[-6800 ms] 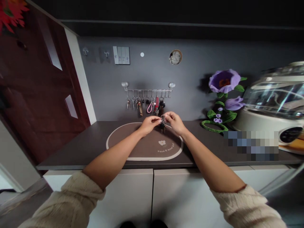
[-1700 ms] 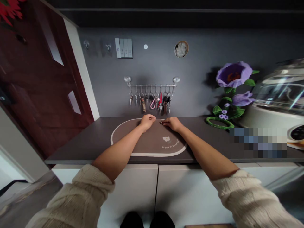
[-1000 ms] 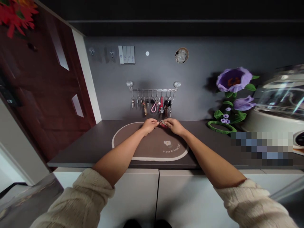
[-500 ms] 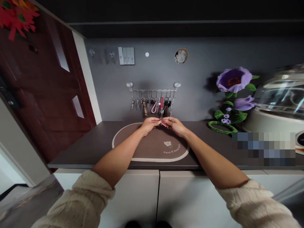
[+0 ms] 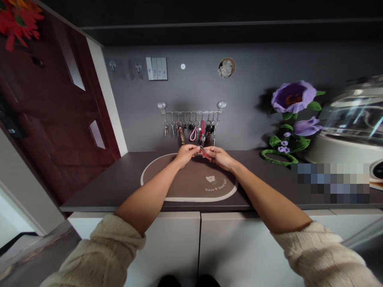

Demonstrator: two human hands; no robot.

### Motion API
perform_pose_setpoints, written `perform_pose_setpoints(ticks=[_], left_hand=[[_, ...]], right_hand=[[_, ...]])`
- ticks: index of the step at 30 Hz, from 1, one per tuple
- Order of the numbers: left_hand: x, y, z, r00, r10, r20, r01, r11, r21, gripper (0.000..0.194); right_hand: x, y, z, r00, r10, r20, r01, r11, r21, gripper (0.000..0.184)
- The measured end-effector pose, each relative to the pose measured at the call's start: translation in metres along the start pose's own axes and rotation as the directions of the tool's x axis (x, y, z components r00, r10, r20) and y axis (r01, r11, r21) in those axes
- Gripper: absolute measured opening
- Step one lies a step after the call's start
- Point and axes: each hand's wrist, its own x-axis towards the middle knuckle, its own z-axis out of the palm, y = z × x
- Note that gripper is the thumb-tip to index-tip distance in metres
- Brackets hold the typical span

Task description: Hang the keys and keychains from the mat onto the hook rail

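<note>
Both my hands meet over the back part of a brown oval mat (image 5: 185,185). My right hand (image 5: 220,157) pinches a small, flat red item with a metal ring (image 5: 205,154); its exact kind is too small to tell. The fingertips of my left hand (image 5: 186,154) are closed at its metal end, on the ring side. Just behind the hands, a clear hook rail (image 5: 193,112) on the wall carries several key rings, among them a pink loop strap (image 5: 193,134), a red strap (image 5: 202,128) and a brown tag (image 5: 181,136).
Purple fabric flowers (image 5: 295,97) with a green ring base stand on the dark counter (image 5: 104,189) at right. Beside them is a cream appliance with a clear dome (image 5: 356,115). A dark cabinet (image 5: 209,34) overhangs the wall. At left is a red-brown door (image 5: 56,119).
The red item has turned slightly between my fingers, and its metal ring now shows more plainly on the left side. My hands have stayed close together; the whole view has shifted slightly.
</note>
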Motion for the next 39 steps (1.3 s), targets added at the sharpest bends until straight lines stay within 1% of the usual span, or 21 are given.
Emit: perform_pose_setpoints(ticks=[3,8,10,12,16,19,25,30,35,39], left_hand=[[0.001,-0.002,0.0,0.999,0.046,-0.009,-0.045,0.998,0.032,0.029],[0.002,-0.003,0.0,0.992,0.122,0.001,-0.12,0.974,0.194,0.025],[0.002,-0.002,0.0,0.986,0.165,0.003,-0.16,0.953,0.259,0.024],[0.001,0.001,0.0,0.979,0.202,0.005,-0.194,0.929,0.315,0.023],[-0.002,0.007,0.001,0.967,0.255,0.002,-0.233,0.883,0.407,0.021],[-0.004,0.011,0.003,0.962,0.273,0.018,-0.252,0.858,0.447,0.021],[-0.004,0.013,0.005,0.947,0.316,0.051,-0.301,0.822,0.483,0.02],[-0.005,0.014,0.007,0.943,0.328,0.048,-0.312,0.828,0.466,0.02],[-0.004,0.013,0.006,0.947,0.321,0.011,-0.294,0.854,0.43,0.022],[-0.001,0.006,0.003,0.956,0.29,-0.046,-0.247,0.879,0.407,0.024]], right_hand=[[0.001,0.002,0.0,0.999,0.019,0.032,-0.019,1.0,-0.006,0.024],[0.002,0.005,0.0,0.999,-0.019,0.044,0.02,1.0,-0.02,0.022],[0.003,0.005,0.001,0.999,-0.041,0.017,0.042,0.999,-0.021,0.022],[0.003,0.004,0.002,0.997,-0.069,-0.035,0.069,0.998,-0.013,0.024],[0.004,0.001,0.003,0.978,-0.149,-0.145,0.142,0.988,-0.054,0.028],[0.004,-0.002,0.004,0.968,-0.184,-0.171,0.174,0.982,-0.073,0.028],[0.003,-0.002,0.005,0.97,-0.197,-0.145,0.187,0.979,-0.081,0.023],[0.004,0.0,0.005,0.972,-0.199,-0.127,0.186,0.977,-0.107,0.024],[0.003,-0.003,0.006,0.967,-0.209,-0.149,0.182,0.968,-0.171,0.024],[0.002,-0.005,0.004,0.96,-0.212,-0.181,0.179,0.966,-0.185,0.024]])
